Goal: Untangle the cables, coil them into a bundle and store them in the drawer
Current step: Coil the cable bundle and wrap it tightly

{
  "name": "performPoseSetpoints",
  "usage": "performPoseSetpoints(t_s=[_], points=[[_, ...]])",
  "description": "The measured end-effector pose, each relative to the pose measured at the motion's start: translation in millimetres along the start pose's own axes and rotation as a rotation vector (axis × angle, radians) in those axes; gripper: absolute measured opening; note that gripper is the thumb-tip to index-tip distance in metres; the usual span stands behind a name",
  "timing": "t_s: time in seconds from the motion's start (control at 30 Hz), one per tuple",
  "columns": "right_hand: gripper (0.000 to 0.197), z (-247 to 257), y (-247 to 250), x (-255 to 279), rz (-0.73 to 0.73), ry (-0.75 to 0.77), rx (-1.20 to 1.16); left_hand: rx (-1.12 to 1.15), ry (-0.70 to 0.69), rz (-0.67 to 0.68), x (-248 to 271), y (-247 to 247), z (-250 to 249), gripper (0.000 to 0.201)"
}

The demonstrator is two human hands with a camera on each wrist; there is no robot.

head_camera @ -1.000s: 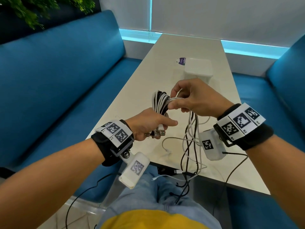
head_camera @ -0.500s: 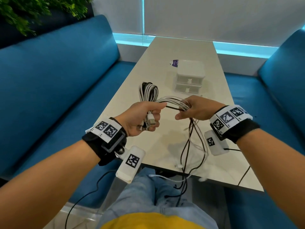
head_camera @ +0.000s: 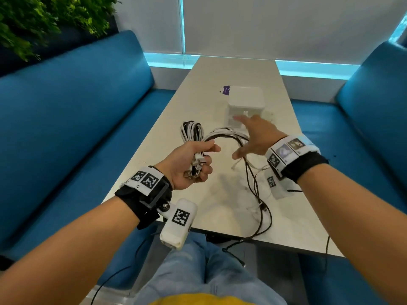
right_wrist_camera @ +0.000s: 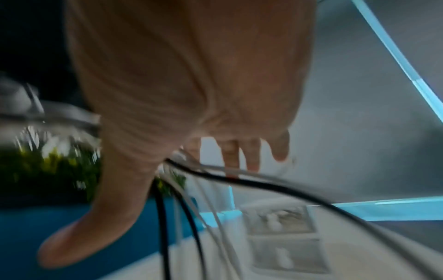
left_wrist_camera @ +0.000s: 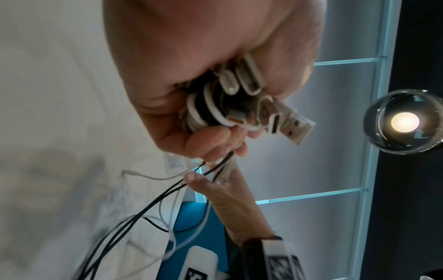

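Head view first: the left hand (head_camera: 189,165) has its fingers curled tight round the cables (head_camera: 191,133), with the plugs (left_wrist_camera: 285,121) poking out under the fist, as the left wrist view shows up close. A neat set of loops stands up above that fist. The right hand (head_camera: 256,135) has its fingers spread and straight, and it holds nothing. A moment ago this hand was pinching the cables next to the left hand. Now it has let go and is reaching out to the drawer box (head_camera: 245,100). Some cables hang over its thumb side and trail down. I think this means the winding is on hold and the person wants to pull a drawer open, so the bundle has a place to go. But the job is not done, for long black and white ends still lie loose on the table (head_camera: 220,194) and drop off its near edge. Those ends may need to be wound up too, or they could snag. The right hand is blurry in every view, so I cannot tell if its fingertips touch the box yet. The hand hides the front of the box in the head view. The right wrist view shows two drawer fronts (right_wrist_camera: 282,238), both smeared, and they look closed, but I am not sure. A small purple thing (head_camera: 225,90) lies behind the box, too small to make out.
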State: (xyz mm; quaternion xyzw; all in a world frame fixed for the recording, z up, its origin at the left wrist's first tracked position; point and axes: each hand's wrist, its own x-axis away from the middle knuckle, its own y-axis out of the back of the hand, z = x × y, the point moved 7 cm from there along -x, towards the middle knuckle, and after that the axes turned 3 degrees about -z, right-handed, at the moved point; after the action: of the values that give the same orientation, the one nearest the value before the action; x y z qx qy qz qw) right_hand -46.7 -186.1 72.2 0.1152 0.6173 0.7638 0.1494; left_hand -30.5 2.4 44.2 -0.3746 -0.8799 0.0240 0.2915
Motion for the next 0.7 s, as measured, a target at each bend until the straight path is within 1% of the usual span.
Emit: performPoseSetpoints(t_s=[0.03, 0.07, 0.1, 0.13, 0.2, 0.23, 0.3, 0.33, 0.4, 0.43, 0.53, 0.6, 0.67, 0.7], points=[[0.118, 7.3, 2.1, 6.9, -0.006, 0.028, -0.097, 0.005, 0.015, -0.012, -1.6, 2.8, 3.5, 0.021], [0.126, 19.3, 5.5, 14.5, -0.035, 0.092, -0.183, 0.005, 0.028, -0.015, -3.4, 4.5, 6.4, 0.021], [0.127, 35.2, 6.7, 22.7, -0.053, 0.179, -0.219, 0.000, 0.040, -0.010, -5.4, 4.7, 8.3, 0.024], [0.122, 52.3, 3.8, 30.9, -0.058, 0.271, -0.205, -0.006, 0.053, 0.000, -7.0, 3.9, 10.3, 0.027], [0.102, 80.1, -8.7, 43.5, -0.052, 0.397, -0.180, -0.027, 0.079, 0.037, -7.6, -0.9, 13.1, 0.032], [0.091, 84.1, -12.3, 45.5, -0.048, 0.399, -0.224, -0.046, 0.086, 0.061, -6.9, -3.5, 13.9, 0.034], [0.065, 73.5, -14.5, 43.0, -0.026, 0.344, -0.353, -0.107, 0.082, 0.085, -3.4, -2.8, 13.7, 0.035], [0.049, 66.7, -15.2, 42.5, 0.004, 0.325, -0.360, -0.140, 0.074, 0.078, -1.1, 0.9, 13.4, 0.034], [0.020, 58.9, -13.3, 44.4, 0.043, 0.340, -0.326, -0.212, 0.053, 0.039, 2.6, 9.7, 12.9, 0.031], [0.013, 59.4, -11.3, 46.8, 0.064, 0.358, -0.330, -0.258, 0.040, 0.009, 3.9, 13.8, 13.0, 0.027], [0.027, 68.6, 2.9, 52.9, 0.142, 0.350, -0.406, -0.386, 0.016, -0.048, 4.9, 15.5, 17.0, 0.022], [0.030, 71.3, 11.7, 53.0, 0.163, 0.332, -0.511, -0.383, 0.003, -0.036, 3.7, 7.9, 20.1, 0.025], [0.033, 71.3, 16.7, 53.0, 0.103, 0.313, -0.643, -0.317, -0.005, -0.007, 1.6, -0.3, 20.6, 0.030], [0.037, 71.4, 16.6, 53.3, 0.059, 0.308, -0.692, -0.288, 0.003, 0.018, 1.0, -3.9, 20.5, 0.033]])
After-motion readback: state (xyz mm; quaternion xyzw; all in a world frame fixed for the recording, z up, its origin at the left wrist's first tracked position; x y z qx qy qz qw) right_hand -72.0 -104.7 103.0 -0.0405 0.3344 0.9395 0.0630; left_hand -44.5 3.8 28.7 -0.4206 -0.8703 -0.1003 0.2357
